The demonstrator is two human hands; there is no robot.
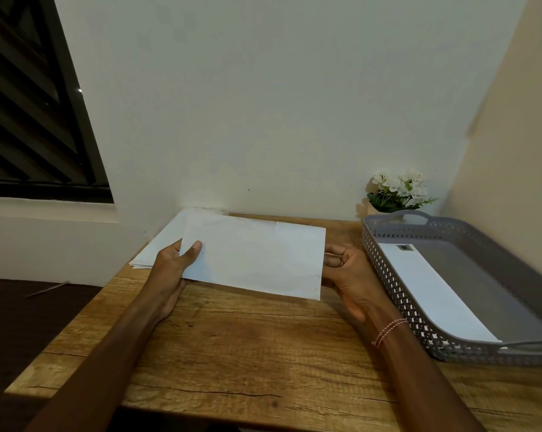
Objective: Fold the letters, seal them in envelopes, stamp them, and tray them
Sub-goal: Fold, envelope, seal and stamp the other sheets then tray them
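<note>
I hold the letter (pixel 254 257) over the middle of the table (pixel 247 338). My left hand (pixel 170 269) pinches its 9 o'clock edge, and my right hand (pixel 347 272) curls its fingers on the 3 o'clock edge. I think folding begins now: the edges must meet evenly. The tray (pixel 385 269), with one envelope (pixel 434 291), sits at 3 o'clock.

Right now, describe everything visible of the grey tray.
The grey tray looks like plastic, rectangular and shallow, its low walls pierced with small holes, with a cut-out handle at each short end. It sits flat on the right side of the wooden table. Inside, along its left wall, lies one white envelope with a dark stamp at its far corner. Neither the left hand nor the right hand touches it.
</note>
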